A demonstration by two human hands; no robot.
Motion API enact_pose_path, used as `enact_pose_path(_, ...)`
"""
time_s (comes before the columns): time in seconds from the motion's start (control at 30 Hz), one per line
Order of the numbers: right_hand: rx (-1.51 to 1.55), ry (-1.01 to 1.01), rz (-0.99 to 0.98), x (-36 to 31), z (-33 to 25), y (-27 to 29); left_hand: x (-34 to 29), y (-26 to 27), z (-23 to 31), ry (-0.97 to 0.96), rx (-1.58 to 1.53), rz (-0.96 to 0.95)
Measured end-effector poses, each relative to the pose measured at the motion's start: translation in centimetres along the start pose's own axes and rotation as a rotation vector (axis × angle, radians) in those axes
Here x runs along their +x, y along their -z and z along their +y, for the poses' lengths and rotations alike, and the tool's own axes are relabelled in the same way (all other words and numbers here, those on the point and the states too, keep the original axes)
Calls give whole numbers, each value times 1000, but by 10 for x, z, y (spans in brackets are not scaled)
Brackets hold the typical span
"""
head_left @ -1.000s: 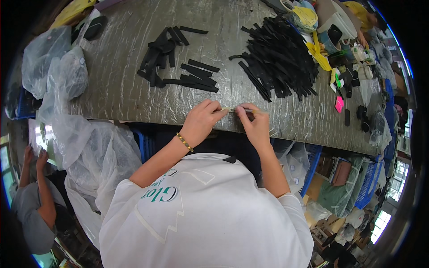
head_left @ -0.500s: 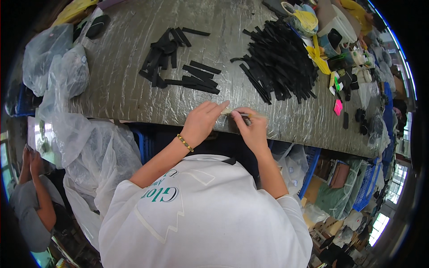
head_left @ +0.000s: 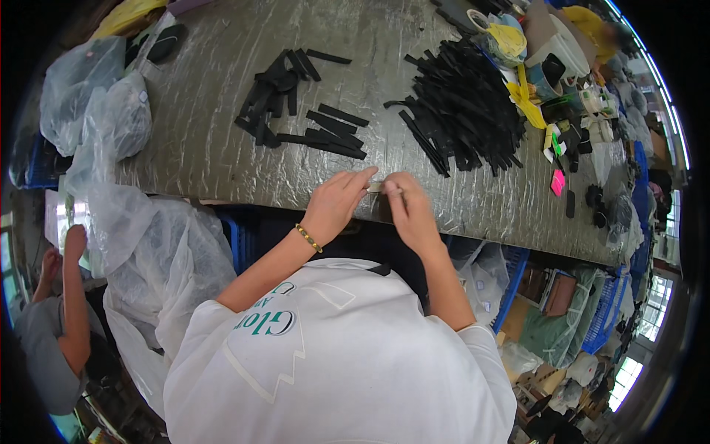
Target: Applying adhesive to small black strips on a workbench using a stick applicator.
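Close together at the table's near edge are my two hands. My left hand, with a beaded bracelet at its wrist, pinches a small pale piece whose kind I cannot make out. The fingers of my right hand are curled in at the other end of this piece and slightly blurred; what they hold is hidden. Beyond my left hand lies a loose group of short black strips. A larger heap of black strips spreads beyond my right hand.
Clear plastic bags crowd the table's left side. Tape, tubs and a yellow ribbon fill the far right, with a pink tag nearer. Blue crates stand below at right. Another person's arm shows at far left.
My right hand has turned and drawn its fingers in; the thin, blurred stick-like thing seen at it before no longer shows. My left hand has hardly moved. The other person's hands have come apart.
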State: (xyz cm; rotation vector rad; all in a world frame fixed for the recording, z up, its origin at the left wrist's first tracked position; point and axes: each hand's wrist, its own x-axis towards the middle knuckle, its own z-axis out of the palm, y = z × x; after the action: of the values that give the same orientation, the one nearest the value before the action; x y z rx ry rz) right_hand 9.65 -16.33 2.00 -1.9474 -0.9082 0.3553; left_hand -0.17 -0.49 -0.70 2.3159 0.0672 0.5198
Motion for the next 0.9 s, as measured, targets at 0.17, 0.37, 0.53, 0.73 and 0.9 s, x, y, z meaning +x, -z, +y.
enact_pose_path(0.17,-181,138,-72,6,7,17,-1,2,0,2,-1,-13)
enact_pose_path(0.37,-179,169,-155,15,13,19,2,12,1,-8,-99,21)
enact_pose_path(0.53,-74,244,-104,23,-3,19,4,40,-10,-45,-119,30)
enact_pose_path(0.73,-310,278,-91,-4,13,19,0,67,-27,92,-72,300)
enact_pose_path(0.9,-617,213,145,7,23,38,-4,83,-37,207,-99,475)
